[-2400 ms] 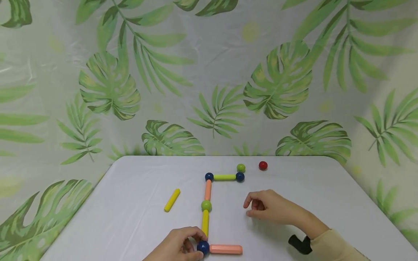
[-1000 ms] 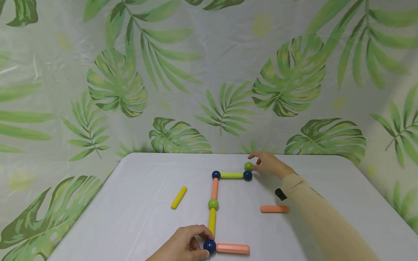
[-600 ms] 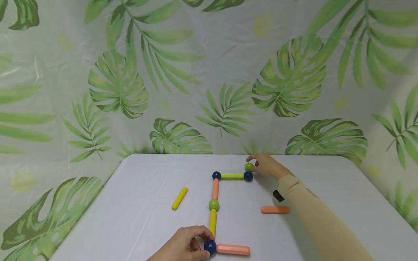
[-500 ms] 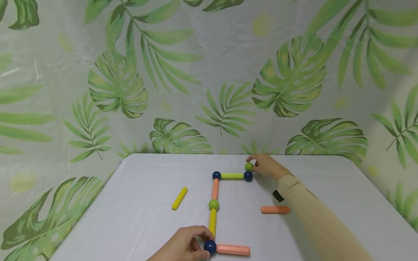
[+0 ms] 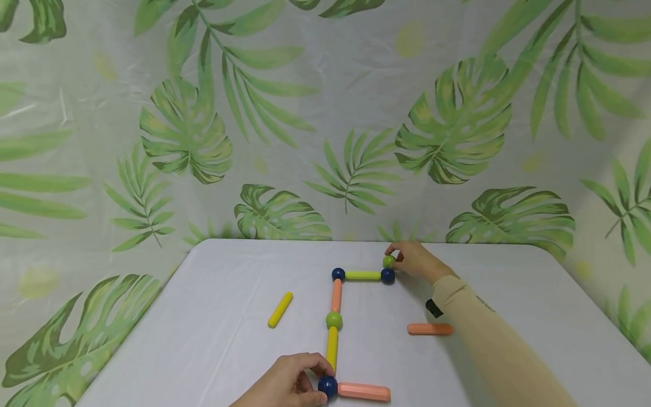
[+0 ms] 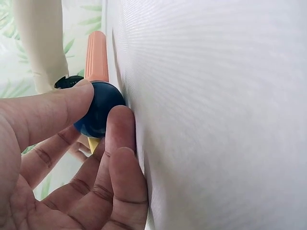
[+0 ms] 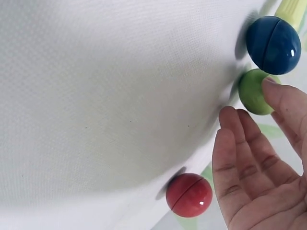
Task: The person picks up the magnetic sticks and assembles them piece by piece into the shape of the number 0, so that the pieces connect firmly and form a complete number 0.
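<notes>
At the near end of a stick-and-ball chain, my left hand point(image 5: 290, 381) grips a dark blue ball point(image 5: 328, 387), its thumb and fingertips round it in the left wrist view. A salmon stick point(image 5: 364, 392) runs right from that ball and a yellow stick point(image 5: 331, 347) runs away from it. At the far right end of the chain, my right hand point(image 5: 417, 261) pinches a small green ball point(image 5: 389, 262) between thumb and index finger. This ball sits right against another dark blue ball point(image 7: 273, 44). A red ball point(image 7: 189, 195) lies beside the right hand, hidden behind it in the head view.
The chain continues through a larger green ball point(image 5: 334, 320), a salmon stick point(image 5: 337, 295), a blue ball point(image 5: 338, 275) and a lime stick point(image 5: 363, 275). A loose yellow stick point(image 5: 280, 310) lies left, a loose orange stick point(image 5: 429, 329) right. The white table point(image 5: 213, 316) meets a leaf-print sheet behind.
My right hand has moved from the right middle of the table to the far green ball, and its index finger has come down onto it. The orange stick has come into view. The left hand keeps its grip.
</notes>
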Tool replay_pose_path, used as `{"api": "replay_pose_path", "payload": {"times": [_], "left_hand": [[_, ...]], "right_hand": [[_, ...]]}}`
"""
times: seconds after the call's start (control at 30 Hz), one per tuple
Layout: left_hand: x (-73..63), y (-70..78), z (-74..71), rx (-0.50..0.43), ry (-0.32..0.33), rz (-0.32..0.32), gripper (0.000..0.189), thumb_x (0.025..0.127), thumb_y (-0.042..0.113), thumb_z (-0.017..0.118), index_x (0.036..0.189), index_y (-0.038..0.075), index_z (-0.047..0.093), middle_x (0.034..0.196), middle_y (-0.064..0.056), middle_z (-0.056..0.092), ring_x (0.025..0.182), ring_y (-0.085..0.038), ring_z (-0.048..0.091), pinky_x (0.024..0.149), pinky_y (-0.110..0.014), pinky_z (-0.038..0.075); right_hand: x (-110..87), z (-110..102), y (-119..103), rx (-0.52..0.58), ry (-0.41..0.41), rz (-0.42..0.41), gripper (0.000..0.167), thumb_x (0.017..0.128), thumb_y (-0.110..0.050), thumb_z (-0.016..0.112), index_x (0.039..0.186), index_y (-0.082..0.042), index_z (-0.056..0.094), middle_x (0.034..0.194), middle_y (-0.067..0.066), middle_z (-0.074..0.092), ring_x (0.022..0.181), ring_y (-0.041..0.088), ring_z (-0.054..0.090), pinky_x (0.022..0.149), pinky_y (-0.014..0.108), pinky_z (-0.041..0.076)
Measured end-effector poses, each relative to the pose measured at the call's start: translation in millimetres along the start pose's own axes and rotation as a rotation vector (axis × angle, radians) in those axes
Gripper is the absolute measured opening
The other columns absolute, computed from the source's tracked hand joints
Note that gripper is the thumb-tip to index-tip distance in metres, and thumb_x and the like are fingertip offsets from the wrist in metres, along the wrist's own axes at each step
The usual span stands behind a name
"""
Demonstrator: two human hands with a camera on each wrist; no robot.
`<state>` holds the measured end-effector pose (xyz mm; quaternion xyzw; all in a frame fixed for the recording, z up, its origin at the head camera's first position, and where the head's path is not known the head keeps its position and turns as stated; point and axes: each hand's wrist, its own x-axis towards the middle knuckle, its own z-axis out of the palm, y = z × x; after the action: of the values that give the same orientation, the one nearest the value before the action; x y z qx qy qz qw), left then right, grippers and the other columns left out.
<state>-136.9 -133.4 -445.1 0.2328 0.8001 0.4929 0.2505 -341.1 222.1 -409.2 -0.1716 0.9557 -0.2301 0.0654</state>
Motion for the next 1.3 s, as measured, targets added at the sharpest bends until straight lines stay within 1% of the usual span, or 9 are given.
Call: {"api": "replay_pose_path", "payload": {"times": [0.27, 0.53, 0.6, 0.7, 0.83, 1.0, 1.2, 1.3], "left_hand": [[0.0, -0.1, 0.5, 0.005, 0.007, 0.004, 0.025, 0.094, 0.005, 0.080, 0.117, 0.014, 0.075, 0.105, 0.002, 0.073, 0.073, -0.004, 0.061, 0.068, -0.016, 0.051], [0.9, -0.8, -0.3, 0.013, 0.004, 0.000, 0.024, 0.094, 0.007, 0.080, 0.116, 0.015, 0.075, 0.105, 0.001, 0.073, 0.073, -0.004, 0.061, 0.068, -0.016, 0.051], [1.1, -1.1, -0.2, 0.011, 0.003, -0.003, 0.024, 0.094, 0.007, 0.080, 0.116, 0.015, 0.075, 0.105, -0.001, 0.074, 0.073, -0.004, 0.061, 0.068, -0.016, 0.051], [1.3, -1.4, 0.0, 0.010, 0.001, -0.005, 0.024, 0.094, 0.006, 0.080, 0.116, 0.015, 0.074, 0.105, 0.001, 0.073, 0.073, -0.005, 0.061, 0.068, -0.016, 0.050], [1.5, -2.1, 0.2, 0.013, 0.001, -0.002, 0.024, 0.095, 0.005, 0.079, 0.116, 0.015, 0.074, 0.105, 0.004, 0.072, 0.073, -0.005, 0.061, 0.068, -0.016, 0.050], [1.6, -2.2, 0.6, 0.018, 0.004, -0.007, 0.025, 0.094, 0.005, 0.080, 0.116, 0.015, 0.074, 0.105, 0.004, 0.072, 0.073, -0.006, 0.061, 0.068, -0.016, 0.050], [2.2, -2.4, 0.4, 0.019, 0.002, -0.009, 0.025, 0.094, 0.005, 0.080, 0.116, 0.015, 0.074, 0.105, 0.002, 0.073, 0.073, -0.006, 0.061, 0.067, -0.017, 0.050], [2.1, -2.5, 0.3, 0.018, 0.002, -0.006, 0.025, 0.094, 0.005, 0.079, 0.116, 0.015, 0.074, 0.106, 0.003, 0.072, 0.073, -0.006, 0.061, 0.067, -0.017, 0.050]], "right_hand": [[0.8, 0.0, 0.1, 0.005, -0.009, 0.029, 0.032, 0.102, -0.009, 0.072, 0.132, 0.000, 0.067, 0.111, 0.020, 0.074, 0.091, 0.024, 0.070, 0.080, 0.037, 0.057], [-2.8, 0.0, 3.1, 0.009, 0.011, 0.012, 0.032, 0.102, -0.012, 0.073, 0.130, 0.001, 0.066, 0.114, 0.022, 0.074, 0.100, 0.030, 0.071, 0.087, 0.043, 0.058], [-4.6, -0.3, 3.3, 0.018, 0.014, 0.009, 0.032, 0.102, -0.013, 0.073, 0.130, 0.000, 0.066, 0.114, 0.021, 0.074, 0.102, 0.031, 0.071, 0.088, 0.044, 0.058], [-8.1, -1.8, 3.3, 0.029, 0.016, 0.019, 0.031, 0.103, -0.014, 0.072, 0.130, -0.002, 0.066, 0.114, 0.019, 0.074, 0.104, 0.031, 0.071, 0.088, 0.043, 0.059], [-14.0, -5.6, 2.6, 0.038, 0.024, 0.028, 0.031, 0.103, -0.015, 0.070, 0.131, -0.003, 0.066, 0.115, 0.018, 0.074, 0.104, 0.031, 0.071, 0.088, 0.043, 0.059], [-22.1, -10.7, 3.4, 0.065, 0.042, 0.018, 0.034, 0.104, -0.017, 0.070, 0.133, -0.002, 0.066, 0.116, 0.019, 0.073, 0.104, 0.030, 0.070, 0.087, 0.044, 0.058], [-33.0, -17.8, 5.3, 0.081, 0.069, -0.016, 0.033, 0.103, -0.020, 0.073, 0.131, -0.002, 0.067, 0.111, 0.015, 0.074, 0.102, 0.029, 0.071, 0.090, 0.047, 0.058], [-40.3, -19.3, 6.8, 0.075, 0.087, -0.042, 0.032, 0.102, -0.021, 0.075, 0.128, -0.002, 0.069, 0.106, 0.012, 0.075, 0.099, 0.026, 0.071, 0.089, 0.046, 0.059]]}}
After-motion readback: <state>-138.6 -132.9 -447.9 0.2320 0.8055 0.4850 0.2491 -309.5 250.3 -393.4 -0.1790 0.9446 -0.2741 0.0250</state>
